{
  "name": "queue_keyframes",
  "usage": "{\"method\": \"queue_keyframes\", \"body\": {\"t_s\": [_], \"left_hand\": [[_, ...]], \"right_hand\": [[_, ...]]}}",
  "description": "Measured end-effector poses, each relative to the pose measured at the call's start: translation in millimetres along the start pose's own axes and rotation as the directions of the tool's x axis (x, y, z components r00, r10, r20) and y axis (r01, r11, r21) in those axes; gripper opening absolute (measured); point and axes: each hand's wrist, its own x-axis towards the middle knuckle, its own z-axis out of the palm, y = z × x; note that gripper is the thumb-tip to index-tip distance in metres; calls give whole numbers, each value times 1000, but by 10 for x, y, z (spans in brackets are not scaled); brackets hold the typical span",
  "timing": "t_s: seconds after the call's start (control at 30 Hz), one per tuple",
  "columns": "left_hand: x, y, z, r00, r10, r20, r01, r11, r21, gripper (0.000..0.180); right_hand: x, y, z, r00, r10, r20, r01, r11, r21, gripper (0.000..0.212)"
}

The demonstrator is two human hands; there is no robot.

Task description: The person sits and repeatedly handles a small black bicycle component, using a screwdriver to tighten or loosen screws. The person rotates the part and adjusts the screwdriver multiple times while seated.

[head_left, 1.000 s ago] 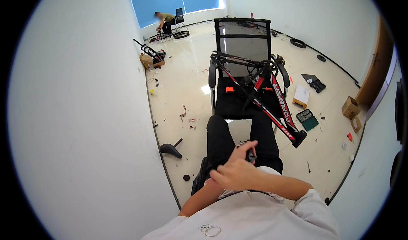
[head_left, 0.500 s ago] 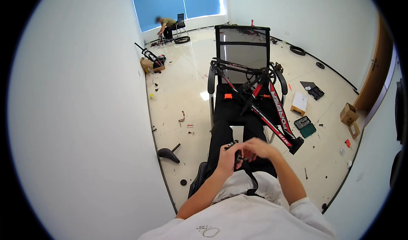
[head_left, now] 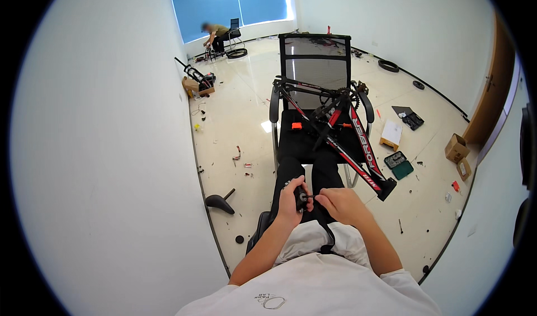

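Above my lap, my left hand (head_left: 291,201) is wrapped round a small black part (head_left: 301,198) with a greyish round end; its exact kind cannot be made out. Just to the right, my right hand (head_left: 338,205) is closed in a pinch on a thin dark rod (head_left: 312,197), which reaches across to the black part's round end. Ahead of my knees, a black and red bicycle frame (head_left: 358,140) with its chainring lies tilted across a black mesh-backed chair (head_left: 314,64). A small orange object (head_left: 296,126) rests on the seat.
A bicycle saddle (head_left: 220,204) lies on the floor to the left. On the right are a green case (head_left: 401,169), a black tool case (head_left: 413,120) and cardboard boxes (head_left: 457,148). Far back, another person (head_left: 218,35) bends over parts beside a tire (head_left: 236,53).
My right hand has shifted away from the left hand, uncovering the black part and the thin rod. My left hand has moved slightly left and turned. The view has shifted a little.
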Motion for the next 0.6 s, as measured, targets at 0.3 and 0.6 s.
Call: {"method": "queue_keyframes", "body": {"t_s": [0.3,0.6], "left_hand": [[21,-126,-49,991,-18,-131,3,993,-118,27],[45,-129,-57,945,228,-234,-233,972,6,21]], "right_hand": [[-103,108,284,994,31,-103,-41,994,-97,32],[-84,1,426,989,111,-92,-94,980,178,32]]}}
